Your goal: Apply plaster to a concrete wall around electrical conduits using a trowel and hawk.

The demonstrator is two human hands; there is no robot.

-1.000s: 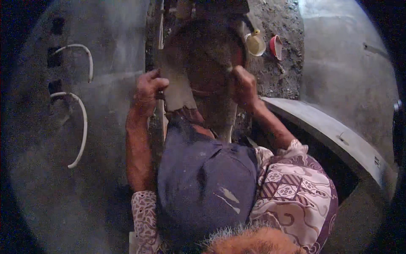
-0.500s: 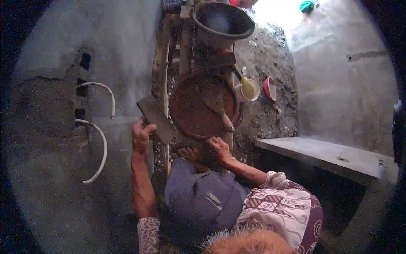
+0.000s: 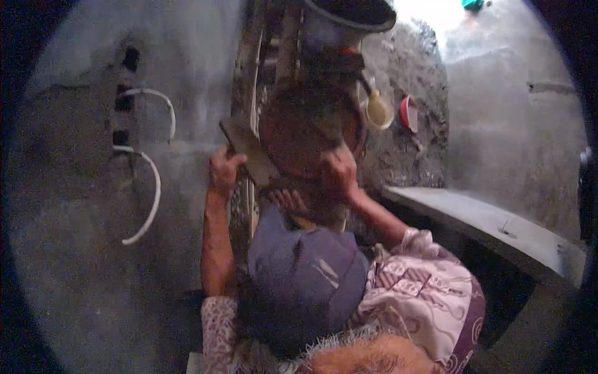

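My left hand [image 3: 225, 169] pinches one edge of a flat rectangular board [image 3: 252, 153], the thumb on its upper face. The board tilts beside the left rim of a round reddish-brown basin [image 3: 265, 138]. Over the basin's near right side, my right hand [image 3: 341, 172] is closed round the handle of a trowel [image 3: 326, 133]. The trowel's blade points into the basin and looks dark and blurred. What lies in the basin is too dark to make out.
Beyond the basin stands a big dark bucket [image 3: 355, 23]. A yellowish dipper [image 3: 379, 112] and a red-rimmed bowl [image 3: 408, 114] are at the right. A concrete ledge [image 3: 473, 215] juts out at lower right. White tubes [image 3: 156, 193] stick out of the left wall.
My right hand has moved from the basin's near rim up to the trowel and closed on its handle. My left hand still holds the board. The whole view has shifted slightly.
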